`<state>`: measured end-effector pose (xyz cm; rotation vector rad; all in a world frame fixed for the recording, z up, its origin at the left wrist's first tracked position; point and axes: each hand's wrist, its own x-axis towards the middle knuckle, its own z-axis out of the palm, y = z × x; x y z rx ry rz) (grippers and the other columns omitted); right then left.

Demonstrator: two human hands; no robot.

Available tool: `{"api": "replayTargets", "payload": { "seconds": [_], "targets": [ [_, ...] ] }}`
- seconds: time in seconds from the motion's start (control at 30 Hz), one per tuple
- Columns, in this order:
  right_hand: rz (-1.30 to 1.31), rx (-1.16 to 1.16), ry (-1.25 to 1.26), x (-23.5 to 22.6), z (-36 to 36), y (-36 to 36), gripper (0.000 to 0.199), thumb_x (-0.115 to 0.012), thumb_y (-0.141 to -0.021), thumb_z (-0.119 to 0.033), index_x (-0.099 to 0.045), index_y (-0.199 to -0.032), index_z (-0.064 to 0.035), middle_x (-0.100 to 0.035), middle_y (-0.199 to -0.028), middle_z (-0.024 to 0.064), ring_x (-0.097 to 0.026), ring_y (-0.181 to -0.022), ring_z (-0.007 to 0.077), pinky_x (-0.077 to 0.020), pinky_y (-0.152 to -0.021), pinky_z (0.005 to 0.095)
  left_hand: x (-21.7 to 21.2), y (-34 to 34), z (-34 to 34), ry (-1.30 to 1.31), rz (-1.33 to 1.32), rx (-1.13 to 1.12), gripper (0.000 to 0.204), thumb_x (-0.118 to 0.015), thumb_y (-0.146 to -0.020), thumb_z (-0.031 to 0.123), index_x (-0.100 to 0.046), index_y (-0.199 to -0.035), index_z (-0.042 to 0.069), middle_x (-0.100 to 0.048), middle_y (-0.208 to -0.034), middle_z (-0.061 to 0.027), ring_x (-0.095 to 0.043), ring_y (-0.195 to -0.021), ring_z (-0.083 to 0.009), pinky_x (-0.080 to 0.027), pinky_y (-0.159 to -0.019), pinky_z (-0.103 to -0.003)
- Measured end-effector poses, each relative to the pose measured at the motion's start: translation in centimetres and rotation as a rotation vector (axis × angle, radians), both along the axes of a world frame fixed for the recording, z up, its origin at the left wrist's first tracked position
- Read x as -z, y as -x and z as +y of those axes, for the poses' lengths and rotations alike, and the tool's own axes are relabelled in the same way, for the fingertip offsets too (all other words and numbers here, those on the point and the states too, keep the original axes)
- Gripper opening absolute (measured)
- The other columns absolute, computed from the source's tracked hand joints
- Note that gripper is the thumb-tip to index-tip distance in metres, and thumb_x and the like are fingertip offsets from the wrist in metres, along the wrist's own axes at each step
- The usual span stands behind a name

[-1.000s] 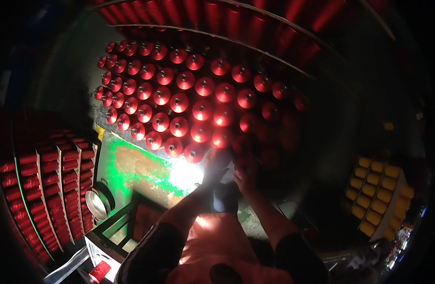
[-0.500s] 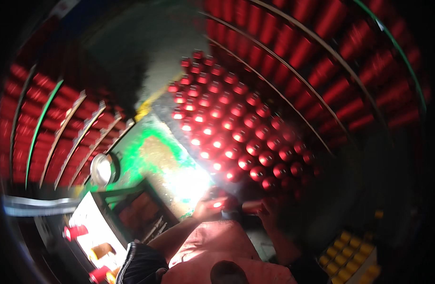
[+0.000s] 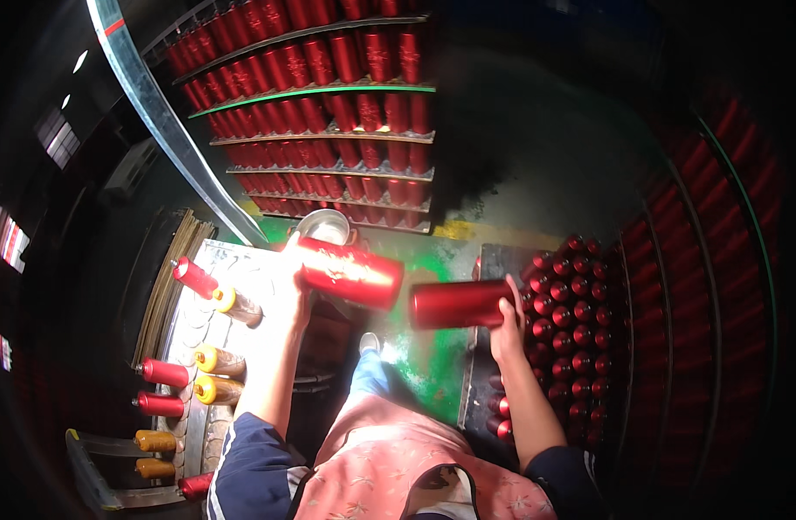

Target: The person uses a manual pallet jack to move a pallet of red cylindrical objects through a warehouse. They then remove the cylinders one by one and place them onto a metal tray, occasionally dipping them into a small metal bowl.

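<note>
My left hand [image 3: 295,290] is closed round one end of a glossy red metal cylinder [image 3: 350,273]. This one has a pale raised or printed pattern and lies nearly level, tilted slightly down to the right. In my right hand [image 3: 509,328] is a second red metal cylinder [image 3: 457,303], plain on the side that shows and also held nearly level by its right end. The free ends of the two face each other a small gap apart, in front of my body. Some of my left fingers are hidden in glare.
A bright-lit conveyor [image 3: 268,347] at left carries red and yellow-capped cylinders. Behind it stands a round metal pan [image 3: 325,227]. Shelves [image 3: 328,87] of red cylinders rise ahead, with more at far right. A dark table [image 3: 474,381] at right bears many upright red cylinders.
My view has swung from the table of red cylinders toward the conveyor. My hands, earlier close together near my body, are now stretched forward and apart, each with a red metal cylinder.
</note>
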<state>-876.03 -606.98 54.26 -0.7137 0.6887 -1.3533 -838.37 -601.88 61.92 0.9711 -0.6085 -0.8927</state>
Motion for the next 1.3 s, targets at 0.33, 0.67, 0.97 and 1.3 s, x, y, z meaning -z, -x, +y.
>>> {"api": "replayTargets", "payload": {
  "seconds": [0.33, 0.67, 0.97, 1.3],
  "targets": [
    [-0.633, -0.574, -0.511, -4.0, -29.2, -38.1, 0.055, -0.049, -0.094, -0.055, -0.056, -0.124, -0.0096, -0.059, -0.121, 0.0154, -0.062, -0.104, 0.0308, -0.0583, -0.083, 0.0439, 7.9, -29.4, -23.6, 0.036, 0.960, 0.159, 0.065, -0.052, -0.090, 0.061, -0.051, -0.132, 0.011, -0.058, -0.126, -0.0151, -0.062, -0.099, -0.0357, -0.060, -0.072, -0.036],
    [-0.963, -0.872, -0.892, 2.1, -41.0, -58.7, 0.083, -0.054, -0.081, -0.076, -0.058, -0.124, -0.0053, -0.056, -0.118, 0.0218, -0.057, -0.105, 0.0402, -0.0622, -0.080, 0.0425, 11.0, -41.3, -35.3, 0.111, 1.299, 0.116, 0.080, -0.057, -0.082, 0.068, -0.052, -0.132, 0.007, -0.056, -0.120, -0.0279, -0.061, -0.080, -0.0314, -0.061, -0.060, -0.032],
    [-0.793, -0.823, -0.876, 2.2, -43.6, -65.2, 0.076, -0.043, -0.092, -0.071, -0.056, -0.126, -0.0041, -0.057, -0.121, 0.0210, -0.059, -0.104, 0.0402, -0.0616, -0.076, 0.0386, 11.1, -44.7, -38.4, 0.106, 1.286, 0.062, 0.075, -0.054, -0.085, 0.068, -0.056, -0.127, 0.006, -0.060, -0.116, -0.0253, -0.064, -0.085, -0.0341, -0.062, -0.057, -0.032],
    [-0.847, -0.960, -0.789, 3.6, -43.9, -63.7, 0.074, -0.054, -0.088, -0.066, -0.055, -0.128, -0.0043, -0.055, -0.123, 0.0234, -0.059, -0.102, 0.0415, -0.0630, -0.075, 0.0387, 10.8, -43.6, -39.0, 0.148, 1.199, 0.076, 0.072, -0.057, -0.085, 0.066, -0.055, -0.128, 0.008, -0.059, -0.117, -0.0253, -0.063, -0.084, -0.0333, -0.062, -0.058, -0.031]
  ]
}}
